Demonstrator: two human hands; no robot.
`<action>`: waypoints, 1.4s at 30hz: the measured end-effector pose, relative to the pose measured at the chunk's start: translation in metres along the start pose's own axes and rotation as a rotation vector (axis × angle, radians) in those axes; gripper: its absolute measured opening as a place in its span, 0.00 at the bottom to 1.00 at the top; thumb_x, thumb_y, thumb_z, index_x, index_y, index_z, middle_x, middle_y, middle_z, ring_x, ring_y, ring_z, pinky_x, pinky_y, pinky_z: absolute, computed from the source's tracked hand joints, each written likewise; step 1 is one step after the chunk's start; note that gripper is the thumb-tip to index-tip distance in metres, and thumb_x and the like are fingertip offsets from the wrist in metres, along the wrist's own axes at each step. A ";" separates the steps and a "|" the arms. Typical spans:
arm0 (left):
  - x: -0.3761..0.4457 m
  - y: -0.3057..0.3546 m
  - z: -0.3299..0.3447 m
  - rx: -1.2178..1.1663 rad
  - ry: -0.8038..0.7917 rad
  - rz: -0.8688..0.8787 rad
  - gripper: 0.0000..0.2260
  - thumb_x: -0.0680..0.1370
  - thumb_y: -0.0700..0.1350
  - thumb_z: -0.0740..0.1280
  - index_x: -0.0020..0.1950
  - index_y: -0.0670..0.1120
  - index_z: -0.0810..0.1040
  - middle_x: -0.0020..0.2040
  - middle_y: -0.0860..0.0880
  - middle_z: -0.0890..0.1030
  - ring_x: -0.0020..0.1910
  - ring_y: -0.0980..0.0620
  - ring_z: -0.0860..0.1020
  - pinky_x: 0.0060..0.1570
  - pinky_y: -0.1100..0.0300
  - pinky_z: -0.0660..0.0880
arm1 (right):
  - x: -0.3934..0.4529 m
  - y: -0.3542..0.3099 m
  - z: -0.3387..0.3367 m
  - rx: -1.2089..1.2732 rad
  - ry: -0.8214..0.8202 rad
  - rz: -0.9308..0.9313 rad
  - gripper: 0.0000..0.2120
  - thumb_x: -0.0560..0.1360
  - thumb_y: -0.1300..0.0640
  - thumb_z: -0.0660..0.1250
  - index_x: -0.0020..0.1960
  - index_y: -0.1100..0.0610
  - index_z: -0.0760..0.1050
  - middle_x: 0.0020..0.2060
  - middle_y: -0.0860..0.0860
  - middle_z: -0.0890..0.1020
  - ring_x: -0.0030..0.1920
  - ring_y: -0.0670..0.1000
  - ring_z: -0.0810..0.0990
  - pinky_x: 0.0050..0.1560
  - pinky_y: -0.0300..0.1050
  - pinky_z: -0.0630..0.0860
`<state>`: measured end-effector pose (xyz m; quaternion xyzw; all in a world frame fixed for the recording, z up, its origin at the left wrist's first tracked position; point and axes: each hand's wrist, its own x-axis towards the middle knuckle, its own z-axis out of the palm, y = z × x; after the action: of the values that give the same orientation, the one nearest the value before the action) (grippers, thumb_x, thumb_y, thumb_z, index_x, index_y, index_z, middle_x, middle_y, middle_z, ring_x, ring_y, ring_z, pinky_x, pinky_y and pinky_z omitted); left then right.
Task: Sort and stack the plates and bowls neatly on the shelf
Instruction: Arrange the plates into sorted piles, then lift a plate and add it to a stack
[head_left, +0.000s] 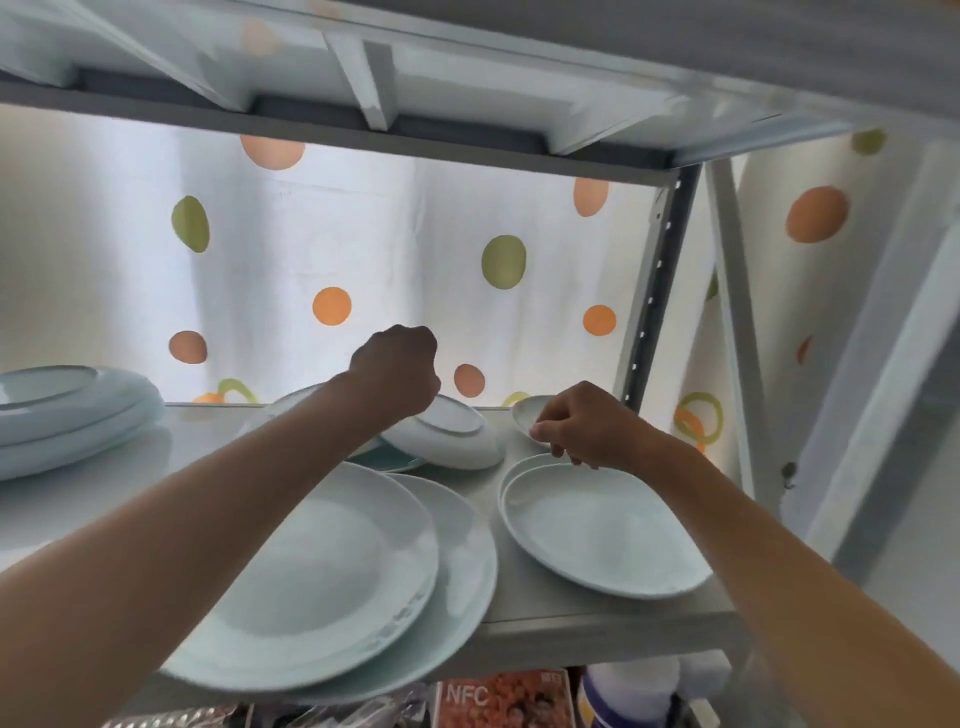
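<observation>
1. Head view: the grey shelf (540, 597) spans the frame, with a second shelf board close overhead and a spotted curtain (415, 249) hanging behind it.
2. Two large plates (311, 566) lie stacked at centre front; their near rims overhang the shelf's front edge.
3. A stack of large dishes (67, 410) sits upside down at the far left, well apart from both hands.
4. Two shallow oval plates (597, 525) are nested at right, near the front edge and the right upright post (654, 280).
5. An upturned bowl (447, 436) is tilted at centre rear, leaning on a teal plate (384, 460) below it.
6. The left hand (397, 371) is curled over the far rim of this bowl; its fingers are hidden, so the grip cannot be confirmed.
7. The right hand (576, 423) pinches a small dish (527, 410) between thumb and fingers, at right rear beside the post.
8. Bare shelf surface shows between the left stack and the centre plates.
9. A carton marked NFC (498, 696) stands below the shelf.
</observation>
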<state>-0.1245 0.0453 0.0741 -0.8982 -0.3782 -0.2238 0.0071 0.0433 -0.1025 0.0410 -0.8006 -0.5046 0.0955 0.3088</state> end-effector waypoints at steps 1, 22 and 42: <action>0.011 0.010 0.006 -0.051 -0.032 0.000 0.06 0.75 0.42 0.66 0.50 0.42 0.77 0.46 0.44 0.79 0.43 0.45 0.75 0.43 0.56 0.73 | 0.001 0.011 -0.007 0.023 0.028 0.029 0.11 0.74 0.58 0.68 0.42 0.67 0.80 0.30 0.55 0.81 0.23 0.49 0.72 0.22 0.36 0.67; 0.099 0.100 0.127 0.093 -0.305 -0.011 0.03 0.74 0.43 0.60 0.43 0.48 0.73 0.32 0.53 0.79 0.38 0.52 0.79 0.53 0.58 0.69 | 0.050 0.146 -0.023 0.362 0.229 0.530 0.09 0.77 0.61 0.65 0.51 0.67 0.72 0.41 0.63 0.81 0.28 0.56 0.79 0.25 0.43 0.75; 0.114 0.062 0.047 -0.899 -0.349 -0.188 0.11 0.80 0.41 0.65 0.51 0.31 0.75 0.37 0.35 0.80 0.30 0.43 0.79 0.29 0.56 0.81 | 0.039 0.099 -0.070 0.660 0.487 0.155 0.07 0.75 0.70 0.66 0.53 0.66 0.74 0.34 0.60 0.81 0.23 0.51 0.79 0.29 0.46 0.79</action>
<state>0.0066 0.0863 0.0879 -0.7984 -0.3194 -0.2107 -0.4649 0.1690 -0.1264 0.0443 -0.6934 -0.2976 0.0831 0.6509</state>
